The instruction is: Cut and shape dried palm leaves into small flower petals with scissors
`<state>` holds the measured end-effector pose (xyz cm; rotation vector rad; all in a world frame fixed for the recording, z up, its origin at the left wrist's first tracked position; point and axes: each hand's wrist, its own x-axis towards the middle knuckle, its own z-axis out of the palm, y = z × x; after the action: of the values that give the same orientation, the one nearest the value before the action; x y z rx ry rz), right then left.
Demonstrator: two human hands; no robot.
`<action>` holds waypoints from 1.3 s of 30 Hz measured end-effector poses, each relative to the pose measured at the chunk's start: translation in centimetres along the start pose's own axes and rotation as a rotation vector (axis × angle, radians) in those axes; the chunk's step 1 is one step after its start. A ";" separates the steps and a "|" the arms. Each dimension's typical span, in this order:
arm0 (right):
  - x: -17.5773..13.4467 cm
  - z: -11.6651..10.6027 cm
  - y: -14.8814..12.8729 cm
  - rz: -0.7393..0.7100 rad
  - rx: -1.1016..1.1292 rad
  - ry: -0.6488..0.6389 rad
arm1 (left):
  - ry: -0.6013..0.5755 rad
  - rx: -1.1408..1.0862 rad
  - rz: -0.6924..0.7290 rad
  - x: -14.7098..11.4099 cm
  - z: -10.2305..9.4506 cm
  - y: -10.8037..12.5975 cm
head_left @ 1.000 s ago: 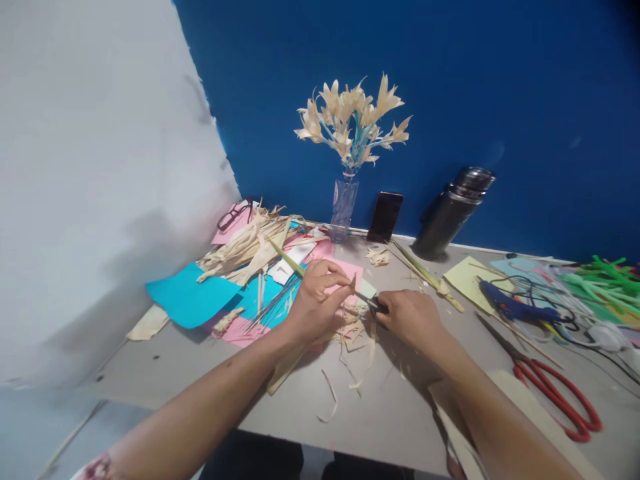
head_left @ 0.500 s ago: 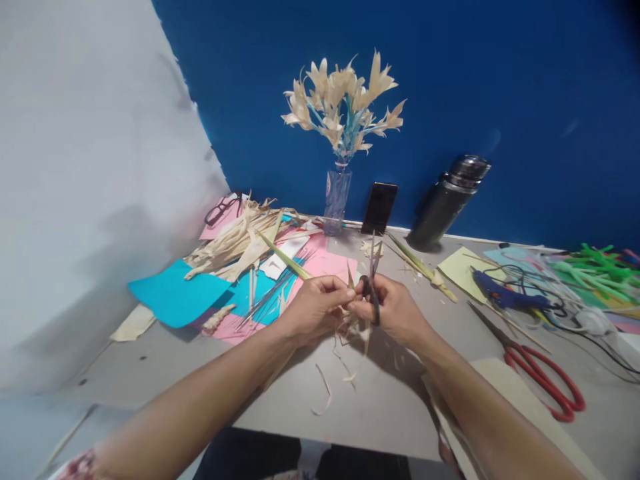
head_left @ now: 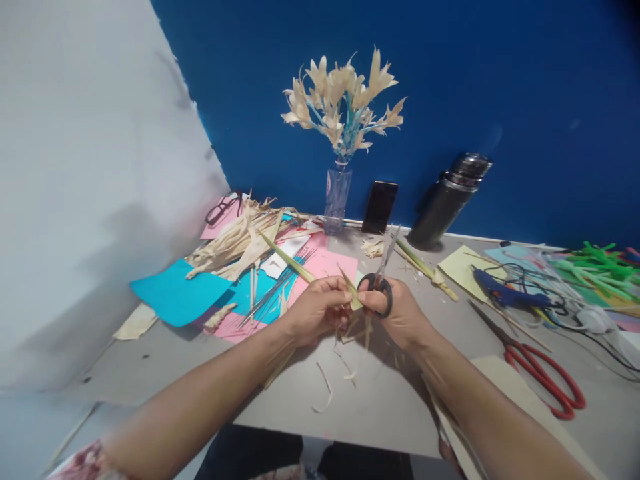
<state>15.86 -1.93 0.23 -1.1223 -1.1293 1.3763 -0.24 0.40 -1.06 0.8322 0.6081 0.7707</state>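
Observation:
Over the middle of the table, my left hand (head_left: pixel 320 305) pinches a small pale-green piece of corn husk (head_left: pixel 353 293) between thumb and fingers. Small black-handled scissors (head_left: pixel 383 275) hang on the fingers of my right hand (head_left: pixel 400 312), blades pointing up and away. The right thumb and fingertip also touch the husk's right edge. A longer green husk strip (head_left: pixel 287 259) slants up behind my left hand; whether that hand holds its lower end is hidden. Thin husk scraps (head_left: pixel 325 390) lie below my hands.
Husk flowers stand in a clear bottle (head_left: pixel 338 200) beside a phone (head_left: pixel 380 208) and a flask (head_left: pixel 447 203). Dried husks (head_left: pixel 240 233), blue paper (head_left: pixel 180 293) and wires lie left. Red-handled scissors (head_left: pixel 543 373), a glue gun (head_left: pixel 515 290) and green pipe cleaners (head_left: pixel 600 273) lie right.
The scissors have tilted to the right, away from the husk. My right fingertips now pinch the husk's edge, and more of its pale-green surface shows between the hands.

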 end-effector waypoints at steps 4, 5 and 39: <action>-0.1 -0.1 -0.3 -0.044 -0.065 0.076 | 0.042 0.074 -0.026 -0.1 0.1 -0.1; -0.1 -0.1 -0.4 -0.048 -0.071 0.084 | 0.027 0.074 -0.031 -0.1 0.1 0.0; 0.3 -2.0 -1.4 -0.070 -0.670 0.067 | 0.369 0.291 0.260 0.1 -0.9 1.1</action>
<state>18.03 -1.39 1.34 -1.5602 -1.6206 0.9074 -1.27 1.34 -0.62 1.0588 0.9697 1.1026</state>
